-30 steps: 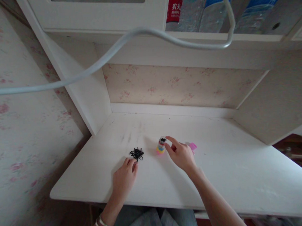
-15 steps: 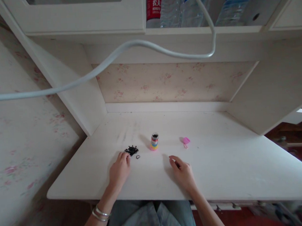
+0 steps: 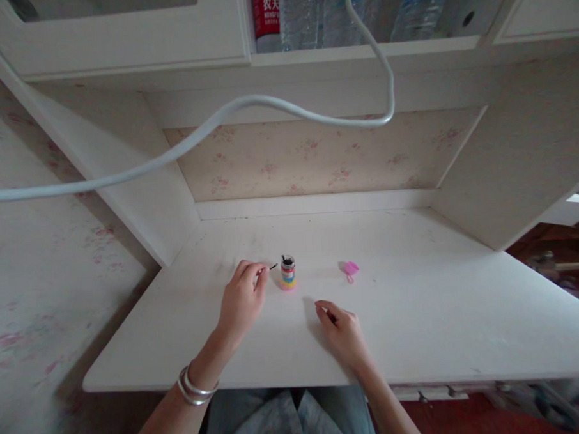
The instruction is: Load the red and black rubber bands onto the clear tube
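My left hand [image 3: 244,297] is raised a little above the table, its thumb and forefinger pinching a small black hair tie [image 3: 273,266]. The band points at the mouth of a small clear jar [image 3: 288,276] with a colourful label, apart from it. Black bands fill the jar's top, and one end pokes above the rim. The pile of black bands seen earlier is hidden behind my left hand. Resting on the table at right, my right hand [image 3: 343,332] has curled fingers, thumb near forefinger, with nothing visible in them. A pink lid [image 3: 352,268] with a loop lies beyond it.
The white table [image 3: 419,320] runs back to a low ledge under a cabinet. A white cable [image 3: 265,101] hangs across the upper view. Water bottles [image 3: 300,18] stand on the shelf above. Side panels bound the table left and right.
My left hand has lifted from the pile and moved up and right toward the jar, carrying a black hair tie. My right hand keeps about the same place. The view has shifted slightly.
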The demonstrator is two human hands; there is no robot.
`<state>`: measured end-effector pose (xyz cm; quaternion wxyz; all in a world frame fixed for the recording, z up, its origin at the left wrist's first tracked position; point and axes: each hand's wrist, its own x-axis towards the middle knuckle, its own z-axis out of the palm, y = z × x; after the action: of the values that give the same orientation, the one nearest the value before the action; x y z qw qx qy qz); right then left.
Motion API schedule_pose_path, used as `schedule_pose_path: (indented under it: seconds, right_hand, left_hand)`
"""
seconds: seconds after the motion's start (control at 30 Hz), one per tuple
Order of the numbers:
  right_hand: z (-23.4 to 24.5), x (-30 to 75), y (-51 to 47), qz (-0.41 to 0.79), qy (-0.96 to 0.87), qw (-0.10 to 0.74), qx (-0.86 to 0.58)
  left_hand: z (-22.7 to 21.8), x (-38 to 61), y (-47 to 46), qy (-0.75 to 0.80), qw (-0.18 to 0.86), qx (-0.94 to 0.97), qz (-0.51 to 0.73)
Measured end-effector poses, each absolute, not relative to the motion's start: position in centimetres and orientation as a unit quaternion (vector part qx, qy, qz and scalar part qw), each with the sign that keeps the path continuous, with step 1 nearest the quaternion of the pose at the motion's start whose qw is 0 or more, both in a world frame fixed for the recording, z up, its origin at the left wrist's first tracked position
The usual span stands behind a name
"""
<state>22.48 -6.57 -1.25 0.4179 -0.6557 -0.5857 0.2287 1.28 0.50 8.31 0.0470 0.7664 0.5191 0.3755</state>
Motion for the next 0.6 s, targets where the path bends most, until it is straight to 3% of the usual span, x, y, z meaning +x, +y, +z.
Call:
schedule_pose_path:
  seconds: [0.4,0.6]
  right_hand:
    - [-1.3,22.6,-6.4,0.246,-0.575,0.419,-0.658]
    - [-1.1,22.5,-6.5,0.242,-0.569,0.421,-0.663]
  left_hand:
    - [8.6,4.8,2.7,0.535,-0.004,0.794,0.290]
    - [8.5,3.3,2.6,0.546,0.001,0.780,0.306]
